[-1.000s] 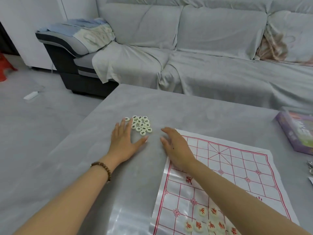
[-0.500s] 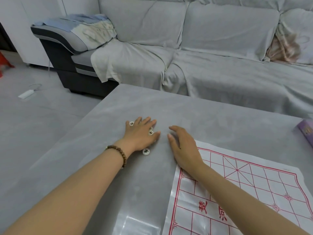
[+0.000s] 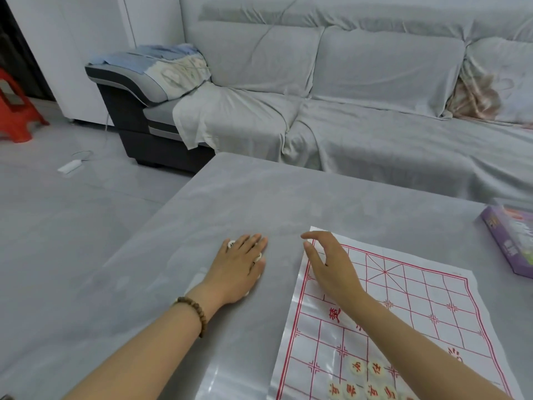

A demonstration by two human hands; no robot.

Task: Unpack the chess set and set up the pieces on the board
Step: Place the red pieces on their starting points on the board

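Observation:
My left hand (image 3: 240, 265) lies flat, palm down, on the grey table (image 3: 288, 197), covering a cluster of white round chess pieces with black marks; only two or three pieces (image 3: 231, 244) peek out at its fingers. My right hand (image 3: 327, 262) hovers with arched fingers over the far left corner of the white board sheet with red lines (image 3: 418, 298). Thumb and forefinger sit close together, and something pale shows between them; I cannot tell whether it is a piece or the board. Several red-marked pieces (image 3: 357, 368) lie on the board's near end.
A purple game box (image 3: 510, 241) sits at the table's right edge. A grey covered sofa (image 3: 375, 125) runs behind the table. On the floor to the left are a red stool (image 3: 14, 111) and a white adapter with cord (image 3: 69, 166).
My left hand slid onto the pile of black-marked pieces and now covers it. My right hand lifted off the table and moved right, over the board's corner.

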